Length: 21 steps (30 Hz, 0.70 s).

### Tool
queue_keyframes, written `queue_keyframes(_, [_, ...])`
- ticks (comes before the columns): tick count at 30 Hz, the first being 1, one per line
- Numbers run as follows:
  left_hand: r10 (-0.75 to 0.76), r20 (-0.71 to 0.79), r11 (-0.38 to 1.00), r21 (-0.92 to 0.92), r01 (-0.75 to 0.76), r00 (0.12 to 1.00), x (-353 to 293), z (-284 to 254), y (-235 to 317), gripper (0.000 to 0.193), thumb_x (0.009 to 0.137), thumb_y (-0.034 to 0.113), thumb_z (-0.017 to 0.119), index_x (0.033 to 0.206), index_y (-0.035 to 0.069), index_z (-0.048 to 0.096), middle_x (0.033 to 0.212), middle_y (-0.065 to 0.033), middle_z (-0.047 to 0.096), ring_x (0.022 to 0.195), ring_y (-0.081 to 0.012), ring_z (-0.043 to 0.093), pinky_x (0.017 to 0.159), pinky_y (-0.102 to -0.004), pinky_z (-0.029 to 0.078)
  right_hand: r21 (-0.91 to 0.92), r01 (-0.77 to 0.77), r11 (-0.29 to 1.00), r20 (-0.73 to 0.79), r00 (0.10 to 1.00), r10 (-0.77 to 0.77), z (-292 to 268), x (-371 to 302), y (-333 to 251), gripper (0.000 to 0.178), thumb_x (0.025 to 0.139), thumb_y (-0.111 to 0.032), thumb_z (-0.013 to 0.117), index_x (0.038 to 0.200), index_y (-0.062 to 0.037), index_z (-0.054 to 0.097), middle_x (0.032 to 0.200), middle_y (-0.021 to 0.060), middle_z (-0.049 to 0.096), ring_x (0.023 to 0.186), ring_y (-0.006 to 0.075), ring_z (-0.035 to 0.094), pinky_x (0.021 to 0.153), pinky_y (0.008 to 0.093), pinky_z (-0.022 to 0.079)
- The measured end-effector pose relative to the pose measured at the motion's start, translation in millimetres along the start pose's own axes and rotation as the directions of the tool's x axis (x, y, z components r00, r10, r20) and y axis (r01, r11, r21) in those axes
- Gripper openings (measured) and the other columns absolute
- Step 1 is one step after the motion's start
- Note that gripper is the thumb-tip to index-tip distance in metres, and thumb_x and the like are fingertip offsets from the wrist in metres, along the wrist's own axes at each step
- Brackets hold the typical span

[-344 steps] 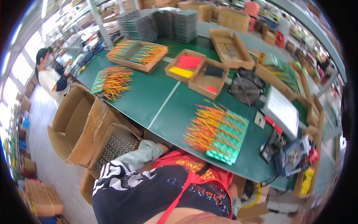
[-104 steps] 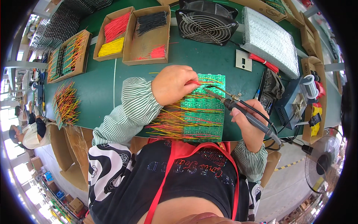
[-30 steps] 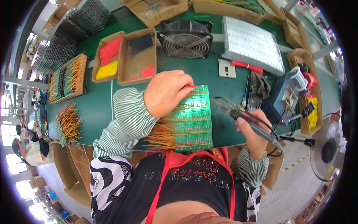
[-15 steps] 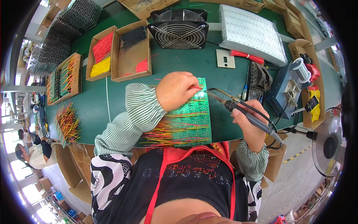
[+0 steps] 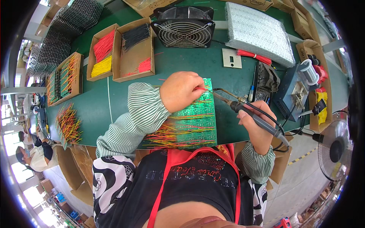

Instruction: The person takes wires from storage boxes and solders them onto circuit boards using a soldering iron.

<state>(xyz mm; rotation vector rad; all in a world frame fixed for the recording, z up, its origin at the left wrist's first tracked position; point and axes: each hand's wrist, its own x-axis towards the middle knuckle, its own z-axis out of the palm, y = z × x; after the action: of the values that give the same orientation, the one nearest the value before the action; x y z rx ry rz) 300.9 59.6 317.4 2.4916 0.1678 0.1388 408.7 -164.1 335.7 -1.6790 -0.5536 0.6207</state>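
Observation:
A green circuit board panel (image 5: 211, 110) lies near the table's front edge, with rows of red and yellow wires (image 5: 167, 133) across it and over its left side. My left hand (image 5: 181, 92) reaches over the panel's far part, its fingers pinched on a red wire (image 5: 200, 89) at the far right corner. In my right hand (image 5: 259, 127) is a soldering iron (image 5: 258, 121), gripped like a pen from the right. The iron's tip and a thin curved feed tube (image 5: 228, 92) point at that corner. Whether the tip touches the board is too small to tell.
Cardboard trays of red, yellow and black wires (image 5: 137, 36) stand at the back left, beside a black fan (image 5: 184, 32). A wired-board pile (image 5: 68, 123) lies left. At right are a blue soldering unit (image 5: 291, 91), a solder spool (image 5: 308, 72) and a bubble-wrapped package (image 5: 258, 32).
The whole view has shifted slightly. Both hands keep their grips, and the soldering iron stays at the board's far right corner.

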Motion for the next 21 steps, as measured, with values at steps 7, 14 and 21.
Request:
queue_keyframes(7, [0.0, 0.004, 1.0, 0.002, 0.0, 1.0, 1, 1, 1, 0.012, 0.076, 0.015, 0.064, 0.077, 0.003, 0.063, 0.075, -0.0106, 0.06, 0.067, -0.0287, 0.059, 0.061, -0.0369, 0.047, 0.034, -0.01, 0.999, -0.033, 0.999, 0.012, -7, -9, -7, 0.016, 0.075, -0.005, 0.068, 0.086, 0.0018, 0.058, 0.071, 0.0044, 0.062, 0.061, 0.0064, 0.056, 0.056, 0.0196, 0.045])
queue_keyframes(14, [0.02, -0.018, 0.998, 0.053, -0.019, 1.0, -6, -2, 1, 0.011, 0.076, 0.014, 0.063, 0.078, 0.003, 0.064, 0.075, -0.0105, 0.061, 0.068, -0.0292, 0.059, 0.062, -0.0374, 0.047, 0.023, -0.01, 1.0, -0.026, 1.0, 0.011, -8, -20, -9, 0.016, 0.075, -0.005, 0.068, 0.085, 0.002, 0.058, 0.07, 0.0045, 0.062, 0.061, 0.0063, 0.056, 0.055, 0.0197, 0.045])
queue_keyframes(21, [-0.065, -0.143, 0.994, 0.077, 0.076, 0.988, -54, -39, 11, 0.013, 0.08, 0.016, 0.06, 0.08, 0.004, 0.063, 0.075, -0.0104, 0.059, 0.073, -0.0298, 0.058, 0.065, -0.0384, 0.046, -0.035, -0.002, 0.999, -0.026, 1.0, 0.001, -2, -34, -4, 0.017, 0.072, -0.004, 0.07, 0.083, 0.0014, 0.059, 0.07, 0.0038, 0.062, 0.061, 0.0053, 0.055, 0.055, 0.0196, 0.044])
